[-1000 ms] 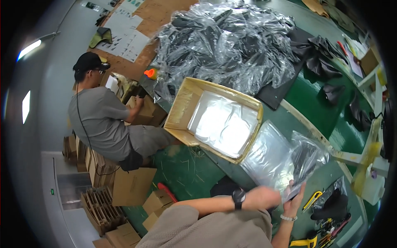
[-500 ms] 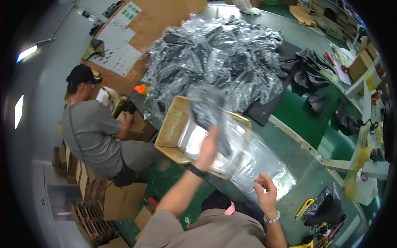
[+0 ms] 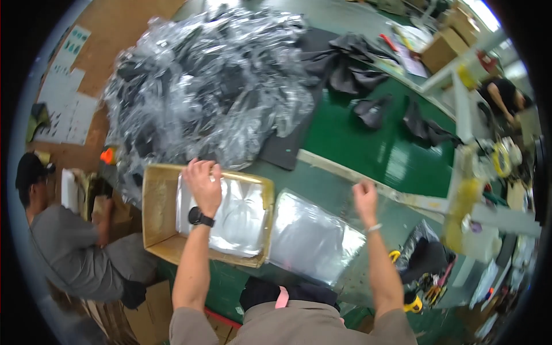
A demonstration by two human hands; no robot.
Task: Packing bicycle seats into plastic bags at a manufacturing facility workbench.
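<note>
My left hand point(image 3: 202, 183) is over the far rim of an open cardboard box point(image 3: 160, 234), its fingers loosely apart and holding nothing visible. Inside the box lies a stack of shiny clear plastic bags point(image 3: 238, 221). More flat clear bags point(image 3: 310, 238) lie on the table right of the box. My right hand point(image 3: 365, 201) is raised beyond their right side, fingers pressed together; whatever they pinch, if anything, cannot be made out. Past the box is a large heap of dark pieces in clear plastic wrapping point(image 3: 207, 92).
Dark loose pieces point(image 3: 372, 110) lie on the green surface at the far right. A white frame point(image 3: 489, 217) stands at the right, near a black bundle and tools point(image 3: 428, 261). A co-worker point(image 3: 75, 247) sits at the left beside cartons; another person point(image 3: 500, 98) is at far right.
My left hand has let go of the plastic-wrapped dark piece and is now at the box's far rim. My right hand has moved up and away from the bags. The view has shifted right.
</note>
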